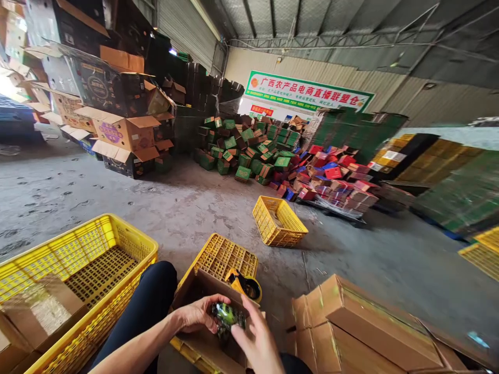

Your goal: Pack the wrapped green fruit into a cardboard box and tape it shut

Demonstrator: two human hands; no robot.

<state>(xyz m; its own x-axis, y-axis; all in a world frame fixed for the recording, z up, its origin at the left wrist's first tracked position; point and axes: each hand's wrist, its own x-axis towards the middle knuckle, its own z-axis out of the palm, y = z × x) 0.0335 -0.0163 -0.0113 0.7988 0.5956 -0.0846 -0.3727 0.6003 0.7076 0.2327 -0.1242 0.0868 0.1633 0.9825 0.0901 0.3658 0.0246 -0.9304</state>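
Observation:
A green, dark-patterned item in shiny clear plastic (228, 315) is held above an open cardboard box (195, 291); its exact kind I cannot make out. My left hand (200, 313) grips its left side between thumb and fingers. Around its right side is my right hand (255, 332), slightly blurred, with the fingers stretched and apart; whether it touches the plastic I cannot tell. The box rests on an upturned-looking yellow plastic crate (230, 254). On that crate, just behind the box, lies a yellow and black tape dispenser (245, 285).
At my left stands a large yellow crate (132, 244) with a taped carton (42, 311) inside. Stacked flattened cartons (374, 322) lie at my right. Another yellow crate (280, 223) sits ahead on the floor. Piled green boxes (244, 171) and red boxes (331, 174) are farther back.

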